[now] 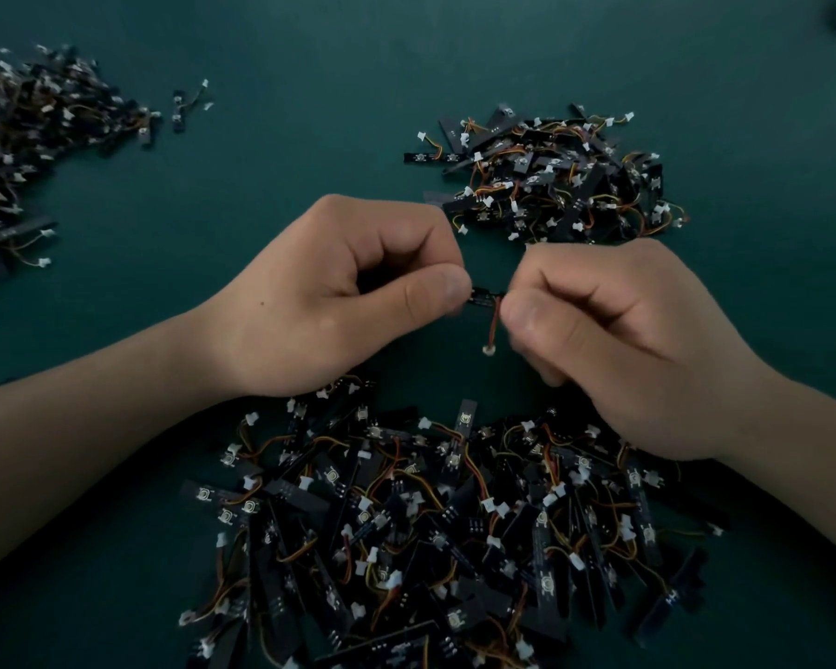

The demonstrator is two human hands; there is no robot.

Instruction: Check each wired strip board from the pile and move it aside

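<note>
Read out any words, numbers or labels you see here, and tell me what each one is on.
Nothing here can be read as text.
Strip board pinched between left hand and right hand: faint pale marks, too small to read.
Long board at the left edge: a line of white print, too blurred to read.
Near pile: pale markings only, no legible lettering.
</note>
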